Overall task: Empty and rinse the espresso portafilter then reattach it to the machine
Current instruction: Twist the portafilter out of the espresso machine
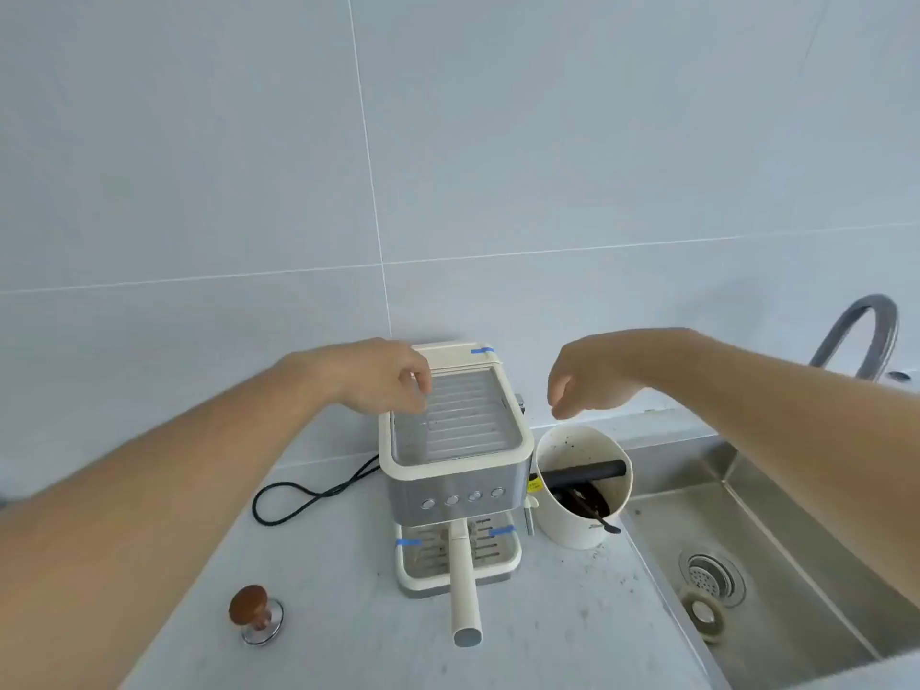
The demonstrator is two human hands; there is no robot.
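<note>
Head view: portafilter [465,585] locked under espresso machine [455,470], cream handle pointing straight toward camera, long axis front-to-back over drip tray [423,570]. Left hand [386,376] and right hand [582,385] loosely curled, empty, above machine. Knock box [582,490] right, tamper [256,615] left, sink [776,565] beyond.

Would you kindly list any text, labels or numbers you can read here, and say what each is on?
No text is legible.
Small yellow sticker on the right side of the cream and steel espresso machine: print too small to read.
Dark mark on the white knock-box cup: too blurred to read.
</note>
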